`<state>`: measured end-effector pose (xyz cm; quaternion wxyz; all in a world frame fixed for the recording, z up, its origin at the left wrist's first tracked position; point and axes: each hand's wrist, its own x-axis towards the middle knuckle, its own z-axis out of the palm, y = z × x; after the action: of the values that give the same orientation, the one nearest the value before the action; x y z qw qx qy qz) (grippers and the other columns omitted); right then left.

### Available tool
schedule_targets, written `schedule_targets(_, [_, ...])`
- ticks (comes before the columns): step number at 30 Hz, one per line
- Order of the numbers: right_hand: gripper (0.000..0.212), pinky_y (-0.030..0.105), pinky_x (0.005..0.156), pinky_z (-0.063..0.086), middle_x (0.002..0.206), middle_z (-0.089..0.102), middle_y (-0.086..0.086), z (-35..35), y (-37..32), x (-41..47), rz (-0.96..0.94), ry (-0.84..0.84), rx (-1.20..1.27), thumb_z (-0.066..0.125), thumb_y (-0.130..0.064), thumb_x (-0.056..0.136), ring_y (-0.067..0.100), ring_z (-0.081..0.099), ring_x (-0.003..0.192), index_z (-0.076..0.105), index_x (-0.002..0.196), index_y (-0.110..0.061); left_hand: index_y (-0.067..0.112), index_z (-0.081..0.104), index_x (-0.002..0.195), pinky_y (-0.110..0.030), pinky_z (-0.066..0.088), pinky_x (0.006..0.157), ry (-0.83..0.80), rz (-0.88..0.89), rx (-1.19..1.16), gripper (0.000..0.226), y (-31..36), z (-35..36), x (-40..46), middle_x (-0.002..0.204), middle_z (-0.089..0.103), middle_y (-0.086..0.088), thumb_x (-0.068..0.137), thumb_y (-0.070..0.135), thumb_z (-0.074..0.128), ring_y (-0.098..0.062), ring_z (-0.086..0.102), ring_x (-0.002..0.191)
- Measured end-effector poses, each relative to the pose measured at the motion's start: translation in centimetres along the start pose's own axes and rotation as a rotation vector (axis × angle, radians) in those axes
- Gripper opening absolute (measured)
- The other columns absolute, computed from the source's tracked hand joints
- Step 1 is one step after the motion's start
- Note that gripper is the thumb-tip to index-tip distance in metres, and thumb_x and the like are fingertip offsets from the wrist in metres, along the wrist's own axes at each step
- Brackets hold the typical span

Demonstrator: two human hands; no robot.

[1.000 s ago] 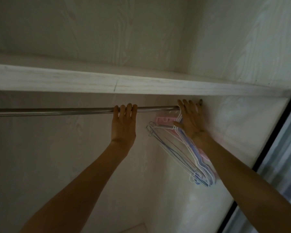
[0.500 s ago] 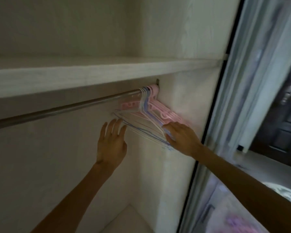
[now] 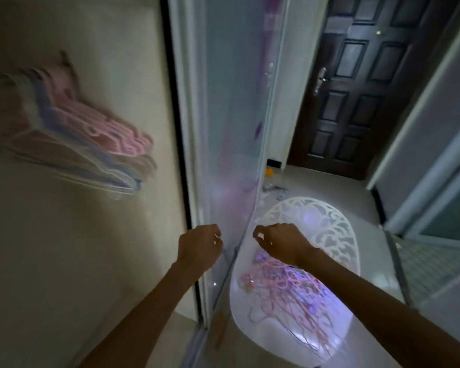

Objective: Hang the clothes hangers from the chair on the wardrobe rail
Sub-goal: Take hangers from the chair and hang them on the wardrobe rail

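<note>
Beside wardrobe wall (image 3: 91,261), white chair (image 3: 329,235) on pale floor (image 3: 369,208).

The hung hangers (image 3: 72,134), blurred, are seen as thin pink, blue and white pieces, seemingly plastic or coated wire. The wardrobe side panel (image 3: 91,248) is finished in pale, matt wood grain. The sliding door (image 3: 234,107) is faced with a frosted, faintly glossy panel framed in light metal. The chair (image 3: 327,229) is moulded in glossy white plastic with a pierced back. The hangers on the seat (image 3: 284,285) look like thin pink plastic. The dark entrance door (image 3: 356,83) is panelled with a semi-gloss sheen. The floor (image 3: 337,189) is shown as smooth and reflective.
</note>
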<state>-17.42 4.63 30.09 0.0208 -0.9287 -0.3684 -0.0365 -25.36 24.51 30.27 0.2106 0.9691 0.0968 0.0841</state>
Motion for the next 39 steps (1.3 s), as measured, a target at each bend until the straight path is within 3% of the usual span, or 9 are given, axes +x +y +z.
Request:
schedule_targets(5, [0.023, 0.032, 0.076, 0.045, 0.098, 0.070, 0.004, 4.7, 10.7, -6.7, 0.219, -0.107, 0.104, 0.042, -0.031, 0.094, 0.029, 0.063, 0.095, 0.058, 0.110, -0.026, 0.026, 0.066, 0.101, -0.027, 0.047, 0.084, -0.141, -0.041, -0.007, 0.020, 7.0, 9.0, 1.9, 0.108, 0.069, 0.000, 0.086, 0.029, 0.052, -0.025, 0.064, 0.103])
schedule_targets(11, [0.021, 0.031, 0.080, 0.046, 0.099, 0.071, 0.005, 10.6, 18.3, -10.6, 0.519, -0.145, 0.331, 0.049, -0.024, 0.090, 0.026, 0.062, 0.099, 0.063, 0.106, -0.028, 0.028, 0.067, 0.103, -0.032, 0.047, 0.093, -0.295, -0.243, -0.058, 0.021, 8.6, 18.5, 3.3, 0.115, 0.066, -0.002, 0.086, 0.029, 0.054, -0.026, 0.062, 0.109])
schedule_targets(20, [0.025, 0.028, 0.081, 0.045, 0.111, 0.067, 0.001, 20.5, 24.6, -8.4, 0.509, -0.424, 0.345, 0.045, -0.023, 0.092, 0.023, 0.061, 0.104, 0.064, 0.109, -0.026, 0.025, 0.066, 0.109, -0.033, 0.044, 0.097, -0.511, -0.470, -0.158, 0.026, 6.8, 30.2, 7.3, 0.123, 0.062, -0.011, 0.090, 0.032, 0.051, -0.034, 0.057, 0.116])
schedule_targets(25, [0.025, 0.033, 0.086, 0.047, 0.119, 0.063, 0.005, 27.4, 28.2, -5.8, 0.578, -0.537, 0.329, 0.044, -0.026, 0.092, 0.028, 0.059, 0.109, 0.062, 0.110, -0.026, 0.014, 0.063, 0.118, -0.030, 0.042, 0.097, -0.556, -0.500, -0.213, 0.030, 4.3, 36.8, 10.6, 0.130, 0.058, -0.010, 0.089, 0.014, 0.055, -0.030, 0.055, 0.120])
schedule_targets(28, [0.032, 0.035, 0.092, 0.045, 0.127, 0.058, 0.009, 31.6, 29.3, -4.9, 0.614, -0.586, 0.337, 0.047, -0.029, 0.092, 0.029, 0.054, 0.117, 0.054, 0.121, -0.020, 0.005, 0.058, 0.123, -0.029, 0.044, 0.096, -0.575, -0.663, -0.334, 0.033, 2.8, 40.7, 11.3, 0.129, 0.058, -0.012, 0.090, 0.009, 0.052, -0.029, 0.055, 0.119])
schedule_targets(32, [0.080, 0.043, 0.106, 0.035, 0.151, 0.025, 0.014, 36.9, 28.4, -4.4, 0.643, -0.667, 0.342, 0.059, -0.046, 0.084, 0.030, 0.029, 0.137, 0.021, 0.144, -0.009, 0.004, 0.058, 0.113, -0.035, 0.047, 0.095, -0.564, -1.021, -0.533, 0.036, 1.5, 44.3, 10.4, 0.117, 0.059, -0.020, 0.081, 0.018, 0.064, -0.035, 0.055, 0.117])
schedule_targets(35, [0.096, 0.043, 0.113, 0.026, 0.156, 0.012, 0.011, 39.7, 27.5, -4.3, 0.603, -0.598, 0.284, 0.059, -0.053, 0.082, 0.027, 0.016, 0.144, 0.005, 0.148, -0.009, 0.002, 0.044, 0.130, -0.036, 0.049, 0.084, -0.469, -1.191, -0.671, 0.056, 0.6, 46.5, 9.5, 0.115, 0.058, -0.020, 0.081, 0.014, 0.068, -0.032, 0.059, 0.104])
schedule_targets(37, [0.097, 0.041, 0.114, 0.022, 0.158, 0.006, 0.011, 41.0, 27.3, -4.3, 0.578, -0.554, 0.269, 0.053, -0.056, 0.084, 0.027, 0.010, 0.146, -0.001, 0.149, -0.009, 0.000, 0.048, 0.125, -0.027, 0.041, 0.066, -0.492, -1.228, -0.790, 0.038, 0.7, 47.6, 8.9, 0.099, 0.057, -0.014, 0.089, 0.007, 0.058, -0.020, 0.055, 0.079])
schedule_targets(39, [0.102, 0.041, 0.114, 0.022, 0.158, 0.006, 0.013, 41.7, 27.2, -4.2, 0.579, -0.528, 0.290, 0.056, -0.057, 0.082, 0.029, 0.010, 0.145, -0.003, 0.149, -0.008, 0.002, 0.055, 0.115, -0.024, 0.037, 0.064, -0.506, -1.220, -0.833, 0.023, 1.1, 48.5, 8.5, 0.103, 0.053, -0.012, 0.092, 0.004, 0.051, -0.014, 0.049, 0.073])
